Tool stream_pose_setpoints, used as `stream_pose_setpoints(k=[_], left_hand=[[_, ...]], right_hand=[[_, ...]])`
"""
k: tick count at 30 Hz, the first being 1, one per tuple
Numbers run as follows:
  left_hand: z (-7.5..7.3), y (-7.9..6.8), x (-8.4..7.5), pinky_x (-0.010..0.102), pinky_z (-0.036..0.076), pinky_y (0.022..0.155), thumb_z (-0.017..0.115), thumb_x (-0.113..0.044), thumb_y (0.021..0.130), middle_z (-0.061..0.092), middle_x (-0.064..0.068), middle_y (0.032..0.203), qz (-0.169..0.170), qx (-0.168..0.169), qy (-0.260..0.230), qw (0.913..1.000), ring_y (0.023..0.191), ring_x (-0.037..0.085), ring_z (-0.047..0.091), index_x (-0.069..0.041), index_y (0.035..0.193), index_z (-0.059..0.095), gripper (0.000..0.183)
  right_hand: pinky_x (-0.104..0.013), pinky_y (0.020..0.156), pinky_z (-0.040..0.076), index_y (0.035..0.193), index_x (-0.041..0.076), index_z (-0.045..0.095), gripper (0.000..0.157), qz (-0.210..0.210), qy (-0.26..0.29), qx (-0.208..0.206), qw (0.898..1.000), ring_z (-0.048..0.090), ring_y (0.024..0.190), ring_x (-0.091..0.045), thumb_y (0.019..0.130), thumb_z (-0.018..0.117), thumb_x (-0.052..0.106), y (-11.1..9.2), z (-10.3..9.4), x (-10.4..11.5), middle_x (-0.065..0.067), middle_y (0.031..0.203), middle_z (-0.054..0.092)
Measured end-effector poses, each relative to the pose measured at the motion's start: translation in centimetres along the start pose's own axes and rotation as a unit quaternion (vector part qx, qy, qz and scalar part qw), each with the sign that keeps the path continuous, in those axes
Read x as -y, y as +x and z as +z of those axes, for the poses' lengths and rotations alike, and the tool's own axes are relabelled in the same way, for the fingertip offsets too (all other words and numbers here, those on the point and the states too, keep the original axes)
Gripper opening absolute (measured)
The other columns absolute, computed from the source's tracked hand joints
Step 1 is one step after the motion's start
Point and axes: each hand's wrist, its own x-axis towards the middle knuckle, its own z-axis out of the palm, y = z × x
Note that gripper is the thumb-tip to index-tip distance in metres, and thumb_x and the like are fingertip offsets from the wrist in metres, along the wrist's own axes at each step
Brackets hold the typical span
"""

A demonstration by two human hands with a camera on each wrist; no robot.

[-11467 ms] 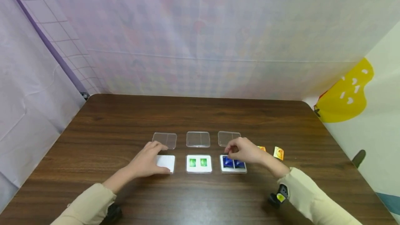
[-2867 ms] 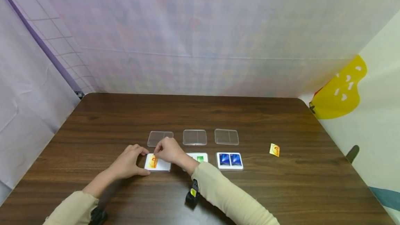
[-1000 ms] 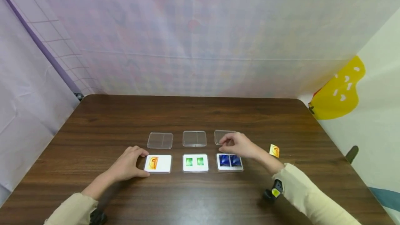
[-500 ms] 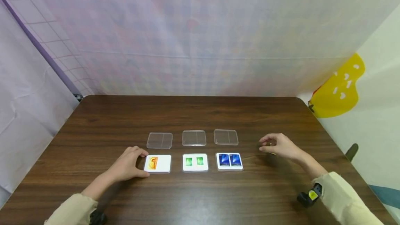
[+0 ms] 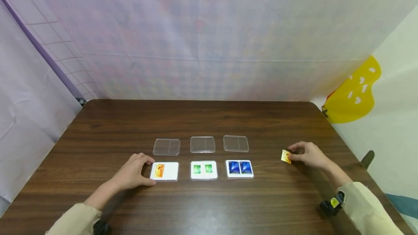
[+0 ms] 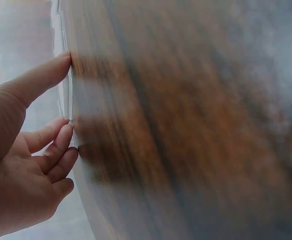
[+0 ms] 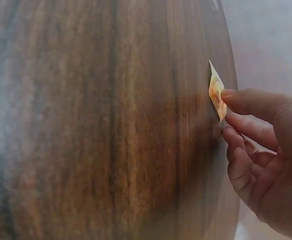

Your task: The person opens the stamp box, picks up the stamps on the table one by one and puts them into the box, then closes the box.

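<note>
On the left in the head view lies a flat white plastic case [image 5: 171, 171] bearing one orange picture card [image 5: 159, 170] on its left half. My left hand [image 5: 134, 172] holds this case by its left end, thumb at the near edge and fingers at the far one; in the left wrist view the fingertips meet its thin clear rim [image 6: 70, 95]. Far to the right, my right hand [image 5: 310, 155] pinches a small yellow-orange card [image 5: 285, 156] by its right edge. The right wrist view has the thumb upon the card [image 7: 216, 93], fingers beneath its edge.
A white case with two green cards [image 5: 203, 176] and another with two blue cards [image 5: 240, 175] lie in the same row. Behind the row are three clear divided lids [image 5: 166, 147]. All rest on a dark wooden table [image 5: 209, 119], with a curtain [image 5: 202, 46] behind.
My right hand has gone from the left case, past the blue-card case, to the loose card at right and taken hold of it. An orange card now lies on the left case.
</note>
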Motion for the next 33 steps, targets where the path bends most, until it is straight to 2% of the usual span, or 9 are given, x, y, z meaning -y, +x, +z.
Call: stream_pose_setpoints(k=[5, 11, 19, 24, 33], left_hand=[[0.0, 0.0, 0.0, 0.041, 0.042, 0.08, 0.084, -0.033, 0.056, 0.054, 0.001, 0.089, -0.006, 0.004, -0.001, 1.0, 0.09, 0.023, 0.049, -0.002, 0.101, 0.061, 0.059], [0.0, 0.0, 0.0, 0.041, 0.042, 0.08, 0.084, -0.032, 0.056, 0.054, 0.001, 0.089, -0.004, 0.0, -0.001, 1.0, 0.089, 0.023, 0.048, -0.002, 0.101, 0.06, 0.059], [0.1, 0.0, 0.0, 0.041, 0.042, 0.08, 0.084, -0.031, 0.055, 0.054, 0.001, 0.088, -0.003, -0.004, 0.001, 1.0, 0.089, 0.023, 0.049, -0.002, 0.1, 0.061, 0.058], [0.1, 0.0, 0.0, 0.041, 0.042, 0.08, 0.084, -0.032, 0.056, 0.054, 0.001, 0.088, -0.004, -0.001, 0.001, 1.0, 0.09, 0.023, 0.049, -0.002, 0.1, 0.061, 0.059], [0.1, 0.0, 0.1, 0.041, 0.042, 0.08, 0.084, -0.033, 0.056, 0.054, 0.001, 0.088, -0.003, -0.001, -0.001, 1.0, 0.089, 0.023, 0.048, -0.002, 0.1, 0.06, 0.059]], right_hand=[[-0.024, 0.049, 0.042, 0.094, -0.003, 0.066, 0.031, -0.015, -0.013, -0.006, 1.0, 0.049, 0.06, -0.006, 0.073, 0.075, 0.018, 0.1, 0.1, 0.2, -0.007, 0.081, 0.063], [-0.021, 0.054, 0.041, 0.087, -0.002, 0.064, 0.026, -0.012, -0.006, 0.023, 1.0, 0.049, 0.063, -0.005, 0.071, 0.075, 0.014, 0.4, -0.2, 0.3, -0.001, 0.074, 0.059], [-0.021, 0.05, 0.04, 0.083, -0.002, 0.062, 0.024, -0.009, -0.009, 0.06, 0.998, 0.047, 0.061, -0.006, 0.071, 0.075, 0.014, 0.9, -0.5, 0.3, -0.001, 0.072, 0.057], [-0.023, 0.047, 0.041, 0.081, 0.0, 0.061, 0.024, -0.002, -0.018, 0.062, 0.998, 0.047, 0.06, -0.009, 0.069, 0.075, 0.015, 1.1, -0.5, 0.3, 0.0, 0.072, 0.056], [-0.026, 0.048, 0.047, 0.082, -0.002, 0.06, 0.013, 0.021, 0.015, 0.076, 0.997, 0.051, 0.061, -0.012, 0.076, 0.067, 0.007, 1.0, -0.9, 0.4, -0.003, 0.074, 0.058]])
